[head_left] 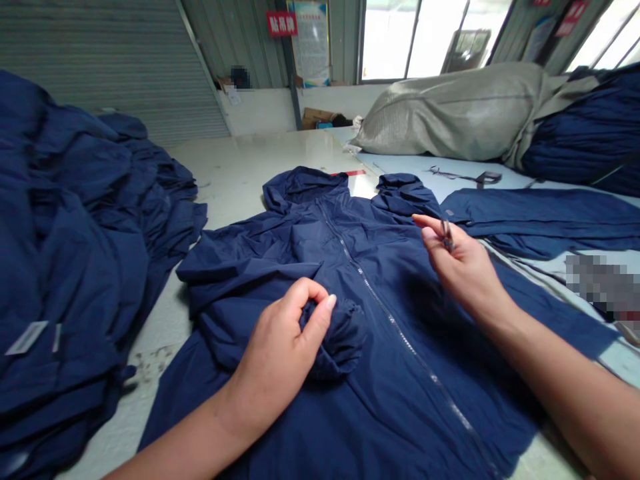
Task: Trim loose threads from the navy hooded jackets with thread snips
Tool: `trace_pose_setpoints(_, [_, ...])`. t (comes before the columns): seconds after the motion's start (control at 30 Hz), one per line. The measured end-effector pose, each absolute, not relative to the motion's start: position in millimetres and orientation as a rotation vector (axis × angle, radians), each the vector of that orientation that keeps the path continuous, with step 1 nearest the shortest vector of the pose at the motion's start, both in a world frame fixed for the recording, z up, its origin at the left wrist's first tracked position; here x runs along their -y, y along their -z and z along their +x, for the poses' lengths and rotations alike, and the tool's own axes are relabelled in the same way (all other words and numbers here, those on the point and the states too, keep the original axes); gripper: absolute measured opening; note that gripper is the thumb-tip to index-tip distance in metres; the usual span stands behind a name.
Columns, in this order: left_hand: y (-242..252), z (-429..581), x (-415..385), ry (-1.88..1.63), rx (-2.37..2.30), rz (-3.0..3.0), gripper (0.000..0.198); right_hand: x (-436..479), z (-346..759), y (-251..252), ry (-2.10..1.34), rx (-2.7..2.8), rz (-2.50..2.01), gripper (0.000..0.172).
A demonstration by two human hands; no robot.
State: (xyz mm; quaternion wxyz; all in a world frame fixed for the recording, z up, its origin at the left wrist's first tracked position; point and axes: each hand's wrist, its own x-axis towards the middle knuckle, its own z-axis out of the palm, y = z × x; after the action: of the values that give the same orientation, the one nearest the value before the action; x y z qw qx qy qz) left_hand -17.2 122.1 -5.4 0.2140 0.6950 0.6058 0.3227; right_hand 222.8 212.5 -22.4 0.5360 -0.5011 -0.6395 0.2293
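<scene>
A navy hooded jacket (320, 267) lies front up on the table, its zipper running down the middle. My left hand (285, 333) is closed, thumb against forefinger, at the gathered cuff (345, 340) of the sleeve folded over the jacket's front. Above the jacket's right side, my right hand (460, 267) is raised and closed, slightly blurred. Around its fingers sits a small dark looped tool (447, 237) that looks like thread snips; most of it is hidden in the hand. The other sleeve (407, 193) is bunched near the hood (305, 187).
Piled navy garments (90, 200) rise along the left. Folded navy cloth (550, 213) lies at the right, with dark cords (465, 175) behind it. A large grey sack (450, 113) and a navy bundle (590, 127) stand at the back right of the pale table (240, 160).
</scene>
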Motion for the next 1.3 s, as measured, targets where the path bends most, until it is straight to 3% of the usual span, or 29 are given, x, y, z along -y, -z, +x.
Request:
trace_pose_setpoints(0.07, [4,-14,-121,-0.887,-1.619,1.769,0.025,-199,216,16,-0.516,1.671,-1.171,0.028])
trace_pose_setpoints(0.2, [2,-9,-117,-0.848,-1.519,1.580,0.030,-171,204,6,-0.883,1.866,-0.976,0.024])
trace_pose_setpoints(0.33, [0,-8,-115,-0.867,-1.509,1.598,0.026,-162,200,11,-1.049,2.085,-0.724,0.021])
trace_pose_setpoints(0.43, [0,-9,-114,-0.889,-1.502,1.622,0.024,-165,202,14,-1.155,2.172,-0.798,0.024])
trace_pose_setpoints(0.77, [-2,-3,-109,-0.941,-1.422,1.706,0.017,-159,212,-9,-1.034,2.322,-0.734,0.037])
trace_pose_setpoints(1.07, [-3,-1,-109,-0.988,-1.417,1.819,0.013,-159,208,0,-1.055,2.282,-0.662,0.012])
trace_pose_setpoints(1.3, [-4,-1,-105,-0.979,-1.424,1.893,0.012,-157,204,4,-0.983,2.214,-0.606,0.007])
